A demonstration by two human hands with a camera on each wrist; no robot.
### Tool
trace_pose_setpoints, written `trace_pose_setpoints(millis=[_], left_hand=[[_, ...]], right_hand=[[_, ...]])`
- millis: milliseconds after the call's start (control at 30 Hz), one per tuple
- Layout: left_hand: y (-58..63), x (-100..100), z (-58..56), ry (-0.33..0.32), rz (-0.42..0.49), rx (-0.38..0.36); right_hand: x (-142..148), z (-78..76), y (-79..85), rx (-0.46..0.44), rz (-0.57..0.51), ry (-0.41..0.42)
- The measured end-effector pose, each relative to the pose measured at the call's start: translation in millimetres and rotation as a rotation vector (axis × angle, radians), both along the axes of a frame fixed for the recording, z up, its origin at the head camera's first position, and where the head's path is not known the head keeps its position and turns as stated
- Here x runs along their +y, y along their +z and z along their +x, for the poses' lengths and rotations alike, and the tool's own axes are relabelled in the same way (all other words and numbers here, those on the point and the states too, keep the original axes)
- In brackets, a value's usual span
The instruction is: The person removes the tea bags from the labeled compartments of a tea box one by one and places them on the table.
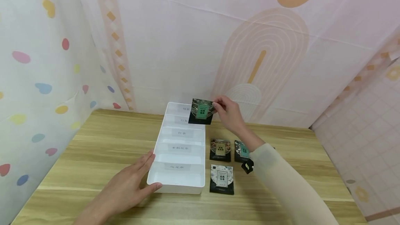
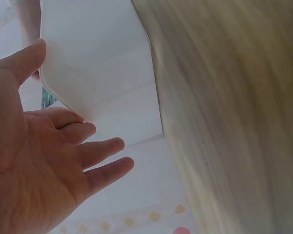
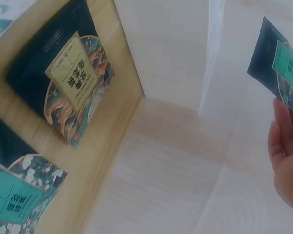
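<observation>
My right hand [image 1: 229,112] pinches a dark tea sachet [image 1: 201,111] with a green label by its right edge, above the far end of a white divided box [image 1: 175,189]. The same sachet [image 3: 283,66] shows upright between thumb and fingers in the right wrist view. Down at the box's near left corner, my left hand [image 1: 128,180] rests its thumb on the front rim and its fingers along the left side. Those fingers [image 2: 107,151] are spread and fairly straight in the left wrist view. Labelled compartments line the box from front to back.
Right of the box lie a sachet with a gold label [image 1: 220,149], one with a teal label [image 1: 242,151] and a white-patterned one [image 1: 222,179]. My right forearm covers part of the wooden table [image 1: 109,141]. A patterned curtain [image 1: 175,61] hangs behind.
</observation>
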State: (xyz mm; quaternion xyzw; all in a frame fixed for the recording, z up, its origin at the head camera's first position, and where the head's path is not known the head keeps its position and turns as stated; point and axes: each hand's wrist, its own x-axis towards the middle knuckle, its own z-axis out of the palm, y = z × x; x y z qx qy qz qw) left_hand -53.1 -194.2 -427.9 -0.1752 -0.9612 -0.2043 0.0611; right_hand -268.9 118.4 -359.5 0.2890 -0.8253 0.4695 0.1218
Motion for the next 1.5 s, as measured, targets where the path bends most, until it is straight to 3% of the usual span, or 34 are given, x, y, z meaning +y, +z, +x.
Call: trace_pose_setpoints(millis=[367,867,1300,1500], left_hand=[[-1.4,-2,0.3,0.002,0.000,0.008],[-0.7,-4,-0.1,-0.004,0.005,-0.001],[-1.9,-5,-2.4,-0.008,0.001,0.005],[-2.4,-8,-2.8,-0.012,-0.003,0.009]], right_hand=[[19,12.4,5.1,0.057,-0.012,-0.050],[51,36.8,-1.2,0.004,-0.062,-0.116],[79,57.9,-14.2,-0.096,-0.063,-0.154],[87,63.1,-19.7,-0.072,-0.031,-0.177]])
